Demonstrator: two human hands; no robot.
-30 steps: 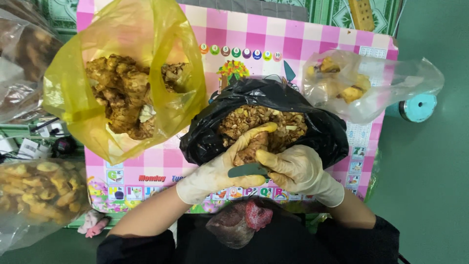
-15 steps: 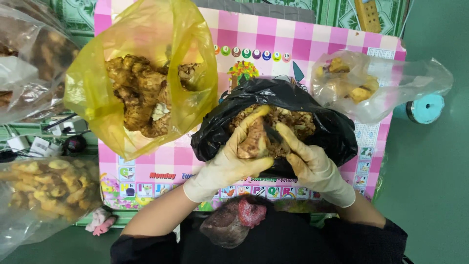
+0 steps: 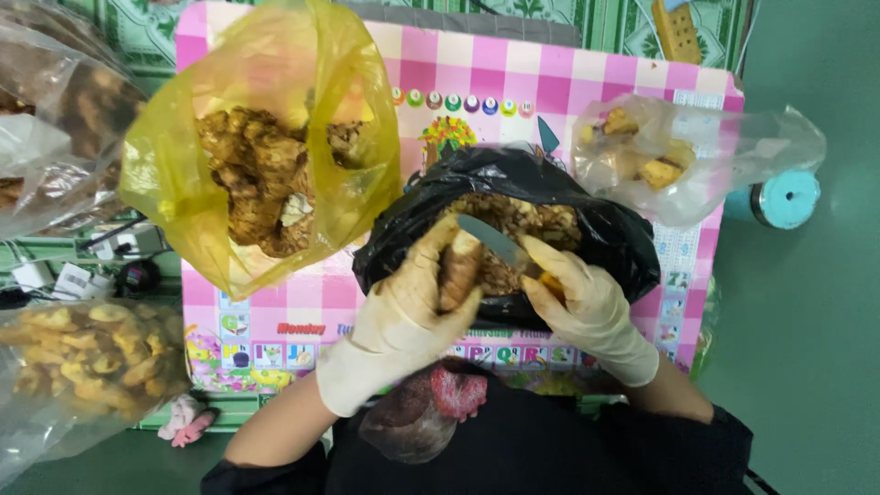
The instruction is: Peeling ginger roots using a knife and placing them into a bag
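Black bag [image 3: 614, 243] rim hides knife [image 3: 495, 240] handle, right hand [image 3: 587, 307] grip.

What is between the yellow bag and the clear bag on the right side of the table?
In the head view, the black bag of peelings lies between the yellow bag and the clear bag, with bare pink checked table behind it.

Ahead of the left hand [image 3: 403, 307] and right hand [image 3: 582, 302] the black bag [image 3: 605, 234] blocks passage; the yellow bag [image 3: 183, 183] crowds the left; bare desk [image 3: 275, 302] lies between.
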